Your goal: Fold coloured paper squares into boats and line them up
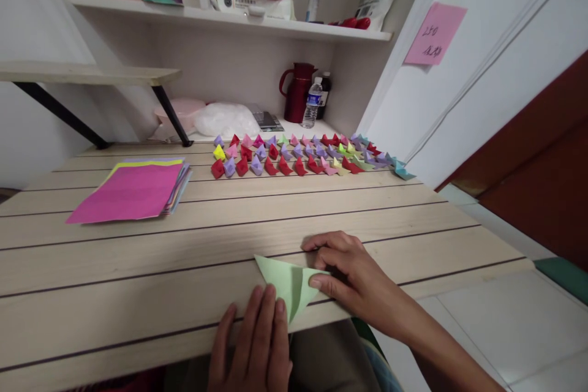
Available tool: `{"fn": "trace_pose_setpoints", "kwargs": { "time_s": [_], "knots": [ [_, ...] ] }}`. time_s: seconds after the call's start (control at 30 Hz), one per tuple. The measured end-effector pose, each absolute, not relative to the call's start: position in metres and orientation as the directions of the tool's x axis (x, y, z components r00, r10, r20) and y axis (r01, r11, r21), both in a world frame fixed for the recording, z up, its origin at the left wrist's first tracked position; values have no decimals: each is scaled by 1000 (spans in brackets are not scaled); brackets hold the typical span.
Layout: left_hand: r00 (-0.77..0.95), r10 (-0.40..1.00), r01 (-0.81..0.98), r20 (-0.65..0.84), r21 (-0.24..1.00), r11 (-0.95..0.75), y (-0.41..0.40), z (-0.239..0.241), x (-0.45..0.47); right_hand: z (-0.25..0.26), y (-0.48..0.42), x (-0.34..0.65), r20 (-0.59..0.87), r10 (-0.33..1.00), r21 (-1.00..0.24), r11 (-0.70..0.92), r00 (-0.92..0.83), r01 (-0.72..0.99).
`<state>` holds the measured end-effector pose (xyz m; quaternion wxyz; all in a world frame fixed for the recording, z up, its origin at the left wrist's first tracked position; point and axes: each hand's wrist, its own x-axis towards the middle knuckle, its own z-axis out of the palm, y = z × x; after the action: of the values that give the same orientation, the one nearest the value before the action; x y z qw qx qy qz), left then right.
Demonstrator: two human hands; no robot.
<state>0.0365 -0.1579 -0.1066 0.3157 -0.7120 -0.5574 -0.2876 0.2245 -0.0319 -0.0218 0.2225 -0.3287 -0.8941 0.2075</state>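
Left hand (255,343) flat, right hand (350,278) curled — pressing green paper (288,282)

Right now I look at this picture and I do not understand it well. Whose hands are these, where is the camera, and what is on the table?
There is no machine here. The camera sits on a person's head and looks forward and down, so both hands are that person's own.

The left hand lies flat at the near edge of the wooden table, its fingertips on a light green folded paper. The right hand presses the same paper from the other side with its fingers. Neither hand lifts it.

Further back lies a stack of coloured sheets, pink on top. Behind, many small folded paper figures stand in rows. At the wall are a dark red jug and a water bottle.
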Motion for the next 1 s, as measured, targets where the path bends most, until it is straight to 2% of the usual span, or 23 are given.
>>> {"fn": "trace_pose_setpoints", "kwargs": {
  "time_s": [0.4,0.7,0.77,0.87,0.93,1.0],
  "knots": [
    [146,650,984,746,-42,-173,-160,-105,40,-32,-34,209,289,771,-447,633,-567,633],
    [163,660,986,733,-103,-129,-157,-104,41,-33,-34,209,295,802,-416,597,-519,686],
    [164,650,986,742,-113,-121,-157,-104,41,-35,-35,212,341,814,-409,579,-470,705],
    [164,641,987,750,-125,-106,-156,-105,41,-35,-45,219,501,781,-389,588,-373,709],
    [171,650,985,741,-135,-105,-157,-104,40,-35,-57,223,605,710,-315,629,-361,710],
    [190,668,982,720,-147,-121,-158,-104,38,-35,-71,225,639,595,-175,730,-488,660]
  ]
}}
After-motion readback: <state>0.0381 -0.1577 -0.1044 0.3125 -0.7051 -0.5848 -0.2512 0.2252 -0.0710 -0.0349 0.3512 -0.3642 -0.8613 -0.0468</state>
